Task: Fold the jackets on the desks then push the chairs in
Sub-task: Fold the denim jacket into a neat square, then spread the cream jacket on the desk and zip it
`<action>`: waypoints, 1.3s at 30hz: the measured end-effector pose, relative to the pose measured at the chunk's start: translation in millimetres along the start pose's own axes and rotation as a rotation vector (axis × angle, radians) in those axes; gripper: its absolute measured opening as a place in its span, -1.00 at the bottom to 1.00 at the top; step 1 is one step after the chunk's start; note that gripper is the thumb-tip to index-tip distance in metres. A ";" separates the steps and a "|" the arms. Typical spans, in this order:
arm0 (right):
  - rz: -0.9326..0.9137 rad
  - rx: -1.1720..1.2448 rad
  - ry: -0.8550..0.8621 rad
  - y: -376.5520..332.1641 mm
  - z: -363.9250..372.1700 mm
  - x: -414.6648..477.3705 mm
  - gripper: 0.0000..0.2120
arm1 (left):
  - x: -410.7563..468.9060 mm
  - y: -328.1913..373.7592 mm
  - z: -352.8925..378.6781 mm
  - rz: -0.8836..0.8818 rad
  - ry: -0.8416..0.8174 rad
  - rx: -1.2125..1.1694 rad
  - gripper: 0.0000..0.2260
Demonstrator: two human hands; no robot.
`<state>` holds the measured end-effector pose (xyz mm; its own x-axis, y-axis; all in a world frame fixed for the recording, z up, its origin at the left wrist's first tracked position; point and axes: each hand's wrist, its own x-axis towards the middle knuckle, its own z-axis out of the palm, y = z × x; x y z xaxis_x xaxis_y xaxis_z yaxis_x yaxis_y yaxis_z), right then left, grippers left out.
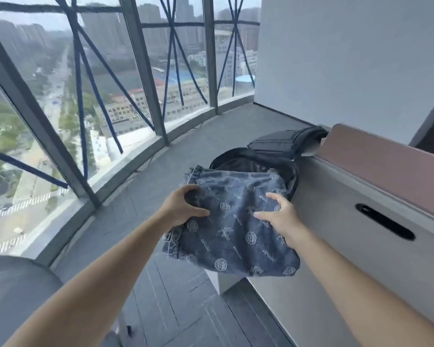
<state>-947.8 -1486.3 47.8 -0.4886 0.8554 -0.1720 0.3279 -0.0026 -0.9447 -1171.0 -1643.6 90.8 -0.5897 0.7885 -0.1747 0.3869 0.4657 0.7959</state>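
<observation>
Blue monogrammed denim jacket (236, 221): folded bundle over the pale grey desk (336, 221) corner, near edge overhanging. Likely heavyish, soft, creases well, not slippery (seams bulky). Best held at the folded edges. Left hand (183, 209) grips its left edge; right hand (278, 219) digs bent fingers into the top. Open black backpack (286, 144) just behind.

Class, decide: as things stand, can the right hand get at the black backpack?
Probably not yet: the right hand holds the denim jacket, which lies between it and the backpack.
</observation>
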 end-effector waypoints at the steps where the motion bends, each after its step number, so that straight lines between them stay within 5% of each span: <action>1: 0.008 0.007 0.018 -3.8 1.6 22.5 -0.38 | 27.7 5.4 -4.0 0.010 -0.017 0.016 -0.26; 14: 0.294 0.117 0.338 13.7 18.4 272.2 -0.27 | 399.1 27.7 43.6 0.209 -0.370 0.171 -0.19; 18: 0.551 -0.034 0.255 27.9 38.6 316.2 -0.28 | 475.3 6.7 71.1 0.133 -0.612 0.440 -0.18; 20: 0.684 -0.401 0.285 33.7 42.8 337.5 -0.37 | 495.6 3.0 79.2 0.106 -0.590 0.747 -0.20; 23: 0.479 -0.915 0.438 30.4 47.9 368.6 -0.41 | 505.6 15.9 98.1 0.523 -0.374 0.825 -0.35; 26: 0.307 -1.063 0.269 41.8 60.2 396.1 -0.35 | 503.1 13.5 133.8 0.803 -0.401 0.784 -0.31; 39: 0.399 -0.971 0.252 114.7 75.9 411.7 -0.37 | 529.3 -30.2 189.3 0.793 -0.539 0.921 -0.29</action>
<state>-1172.7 -1173.8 -152.5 -0.0598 0.9661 -0.2511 0.9820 0.0118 -0.1885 -1360.6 -1164.2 -135.4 0.2871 0.9311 -0.2252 0.9549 -0.2594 0.1448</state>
